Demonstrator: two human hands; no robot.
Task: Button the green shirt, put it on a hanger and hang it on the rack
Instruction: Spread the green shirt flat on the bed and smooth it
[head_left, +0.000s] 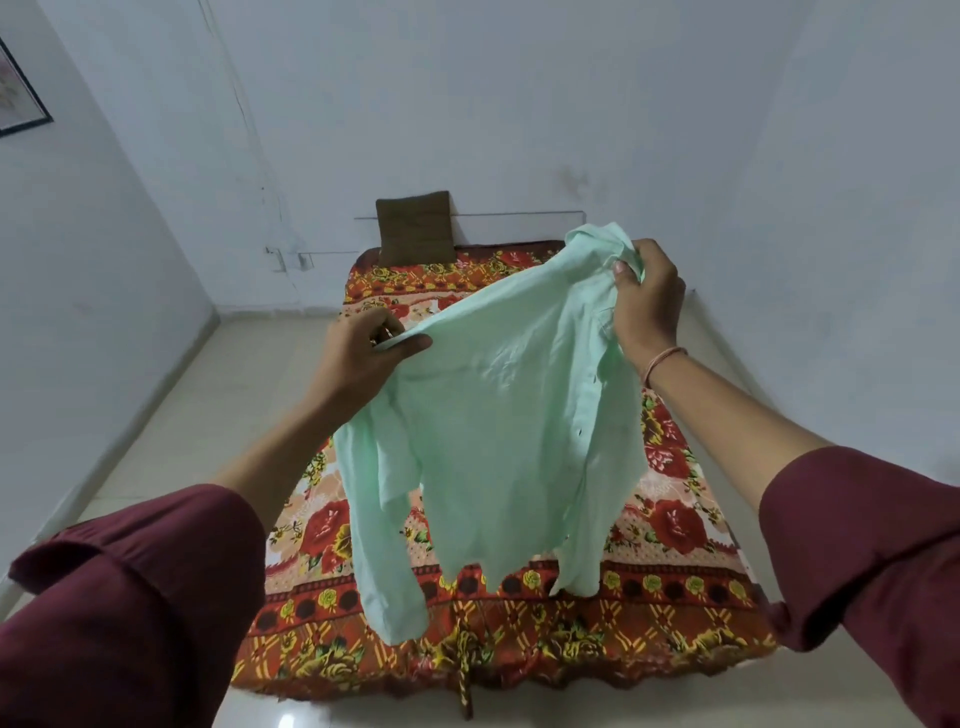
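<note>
A pale green shirt (498, 415) hangs in the air above the bed, held up by both hands. My left hand (358, 353) pinches the shirt's upper left edge near a shoulder. Higher up, my right hand (647, 301) grips bunched fabric at the shirt's upper right, near the collar. A sleeve dangles at the lower left and the hem hangs over the bedspread. A line of buttonholes runs down the shirt's right side. No hanger or rack is in view.
A bed with a red and orange floral spread (675, 525) lies below the shirt. A brown cushion (415, 226) leans on the white wall at its head. Pale tiled floor (171, 415) runs along both sides. A framed picture (15, 88) hangs at far left.
</note>
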